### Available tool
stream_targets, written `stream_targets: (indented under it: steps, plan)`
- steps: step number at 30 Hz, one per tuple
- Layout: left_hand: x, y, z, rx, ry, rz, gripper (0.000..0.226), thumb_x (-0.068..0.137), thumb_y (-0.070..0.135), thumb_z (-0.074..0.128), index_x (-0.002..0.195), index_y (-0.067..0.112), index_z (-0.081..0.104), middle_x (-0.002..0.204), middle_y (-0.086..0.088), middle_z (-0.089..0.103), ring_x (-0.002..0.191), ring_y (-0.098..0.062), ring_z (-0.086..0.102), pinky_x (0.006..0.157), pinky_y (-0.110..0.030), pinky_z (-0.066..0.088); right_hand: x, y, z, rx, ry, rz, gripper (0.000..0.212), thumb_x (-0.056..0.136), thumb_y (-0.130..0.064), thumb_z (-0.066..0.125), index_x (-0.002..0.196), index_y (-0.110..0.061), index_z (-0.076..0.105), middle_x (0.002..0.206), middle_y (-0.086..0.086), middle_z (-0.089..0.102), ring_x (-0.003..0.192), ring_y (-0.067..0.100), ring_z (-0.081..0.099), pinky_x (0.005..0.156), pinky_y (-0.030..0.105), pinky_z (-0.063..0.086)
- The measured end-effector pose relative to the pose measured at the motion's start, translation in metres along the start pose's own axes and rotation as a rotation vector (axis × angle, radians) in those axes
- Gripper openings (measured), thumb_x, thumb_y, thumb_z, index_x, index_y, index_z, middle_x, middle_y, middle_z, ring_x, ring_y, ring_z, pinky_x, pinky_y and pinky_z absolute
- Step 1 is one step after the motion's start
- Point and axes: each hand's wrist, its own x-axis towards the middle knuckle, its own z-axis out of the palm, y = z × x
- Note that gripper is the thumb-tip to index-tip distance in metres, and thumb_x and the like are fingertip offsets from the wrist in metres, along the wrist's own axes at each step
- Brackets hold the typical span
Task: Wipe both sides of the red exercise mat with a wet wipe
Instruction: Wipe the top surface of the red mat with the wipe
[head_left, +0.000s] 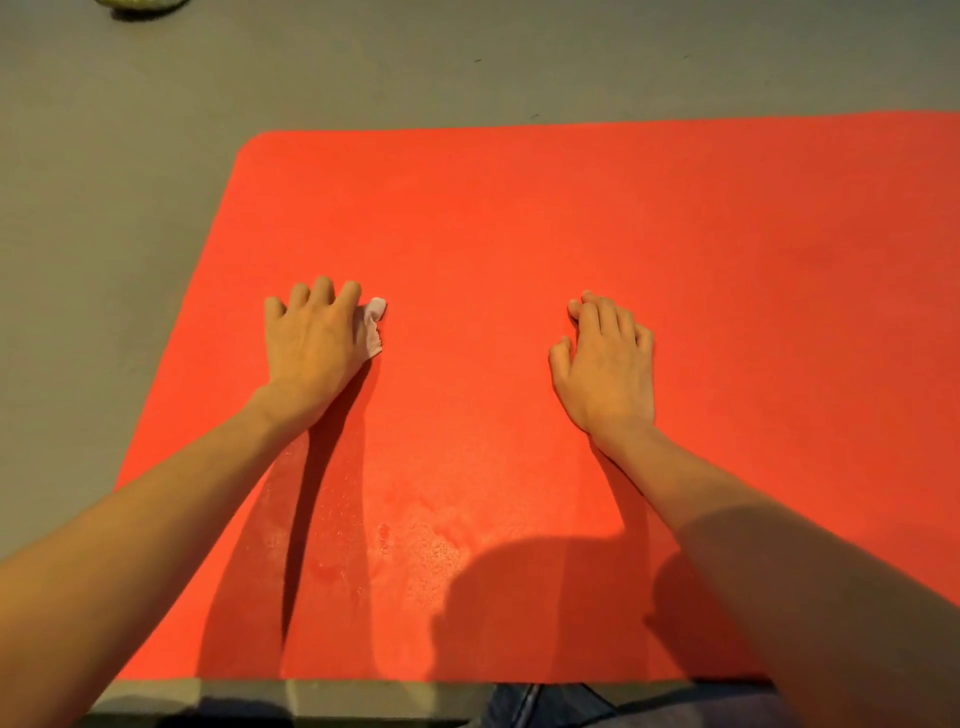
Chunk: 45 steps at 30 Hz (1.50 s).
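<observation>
The red exercise mat lies flat on a grey floor and fills most of the view. Its rounded far-left corner shows; its right end runs out of frame. My left hand lies palm down on the mat's left part, pressing a small crumpled white wet wipe that sticks out past the thumb side. My right hand rests palm down on the mat to the right, fingers slightly bent, holding nothing. A damp, paler streaked patch shows on the mat between my forearms.
Grey floor surrounds the mat at the left and far side. A greenish object peeks in at the top left edge. My jeans-clad knee and a dark strip lie along the near edge.
</observation>
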Motion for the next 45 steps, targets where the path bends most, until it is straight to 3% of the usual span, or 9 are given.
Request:
stream_targets:
  steps: [8, 14, 20, 25, 28, 31, 35, 41, 45]
  plan:
    - [0.000, 0.016, 0.001, 0.113, -0.002, 0.055, 0.032, 0.097, 0.038, 0.043, 0.086, 0.011, 0.055, 0.071, -0.018, 0.059, 0.066, -0.036, 0.058, 0.068, -0.042, 0.027, 0.001, 0.001, 0.001, 0.002, 0.013, -0.003, 0.045, 0.081, -0.032, 0.035, 0.116, -0.015, 0.056, 0.129, 0.002, 0.054, 0.115, 0.023, 0.048, 0.092, 0.037, 0.032]
    - [0.006, 0.031, 0.003, 0.032, -0.035, 0.054, 0.014, 0.093, 0.010, 0.045, 0.080, 0.007, 0.049, 0.059, -0.021, 0.059, 0.044, -0.031, 0.051, 0.064, -0.039, 0.022, 0.001, 0.001, 0.001, -0.004, 0.024, -0.008, 0.042, 0.082, -0.030, 0.038, 0.116, -0.014, 0.056, 0.128, 0.003, 0.054, 0.115, 0.022, 0.048, 0.091, 0.035, 0.029]
    - [-0.042, 0.138, -0.022, -0.172, 0.062, 0.487, 0.008, 0.076, 0.007, 0.063, 0.078, 0.012, 0.057, 0.051, -0.002, 0.050, 0.042, -0.024, 0.047, 0.063, -0.036, 0.022, 0.001, 0.001, 0.002, 0.005, 0.029, -0.008, 0.041, 0.081, -0.029, 0.040, 0.115, -0.015, 0.057, 0.127, 0.003, 0.055, 0.114, 0.023, 0.049, 0.091, 0.035, 0.028]
    - [-0.036, 0.114, -0.024, -0.139, 0.082, 0.649, 0.007, 0.079, 0.012, 0.059, 0.077, 0.018, 0.058, 0.056, 0.000, 0.048, 0.046, -0.022, 0.051, 0.065, -0.036, 0.024, 0.002, 0.003, 0.000, 0.006, 0.021, -0.001, 0.043, 0.080, -0.031, 0.035, 0.115, -0.016, 0.056, 0.128, 0.002, 0.054, 0.115, 0.022, 0.048, 0.091, 0.036, 0.030]
    - [-0.007, 0.058, -0.013, -0.058, 0.040, 0.465, 0.015, 0.075, 0.023, 0.044, 0.080, 0.016, 0.056, 0.058, -0.004, 0.057, 0.047, -0.022, 0.057, 0.066, -0.039, 0.024, 0.001, 0.002, 0.001, 0.012, 0.023, -0.003, 0.044, 0.081, -0.030, 0.034, 0.115, -0.015, 0.056, 0.128, 0.002, 0.054, 0.114, 0.022, 0.048, 0.090, 0.036, 0.032]
    - [0.008, -0.001, -0.003, 0.059, -0.030, 0.167, 0.010, 0.079, 0.019, 0.044, 0.081, 0.012, 0.052, 0.062, -0.014, 0.063, 0.049, -0.030, 0.059, 0.067, -0.042, 0.023, 0.003, 0.000, 0.001, 0.015, 0.027, 0.000, 0.042, 0.081, -0.029, 0.036, 0.114, -0.015, 0.057, 0.127, 0.002, 0.055, 0.113, 0.022, 0.049, 0.089, 0.036, 0.033]
    - [0.011, 0.019, -0.002, 0.040, -0.071, 0.000, 0.014, 0.091, 0.007, 0.044, 0.082, 0.005, 0.053, 0.061, -0.023, 0.063, 0.052, -0.034, 0.060, 0.068, -0.041, 0.021, 0.003, 0.001, 0.001, 0.013, 0.020, 0.006, 0.037, 0.081, -0.026, 0.041, 0.113, -0.016, 0.056, 0.126, 0.001, 0.054, 0.111, 0.022, 0.049, 0.089, 0.036, 0.032]
    - [-0.041, 0.138, -0.027, -0.131, 0.086, 0.463, 0.010, 0.074, 0.007, 0.062, 0.071, 0.014, 0.056, 0.047, -0.001, 0.050, 0.039, -0.022, 0.047, 0.063, -0.036, 0.023, 0.003, 0.002, 0.000, 0.006, 0.012, 0.004, 0.044, 0.079, -0.030, 0.032, 0.113, -0.017, 0.056, 0.124, 0.001, 0.055, 0.111, 0.023, 0.049, 0.088, 0.037, 0.032]
    - [-0.042, 0.142, -0.026, -0.150, 0.094, 0.521, 0.022, 0.074, 0.009, 0.072, 0.066, 0.017, 0.053, 0.047, 0.001, 0.044, 0.040, -0.022, 0.046, 0.063, -0.035, 0.022, 0.005, 0.002, 0.000, 0.009, 0.013, 0.009, 0.045, 0.080, -0.029, 0.029, 0.114, -0.017, 0.056, 0.124, 0.001, 0.054, 0.110, 0.023, 0.049, 0.087, 0.038, 0.033]
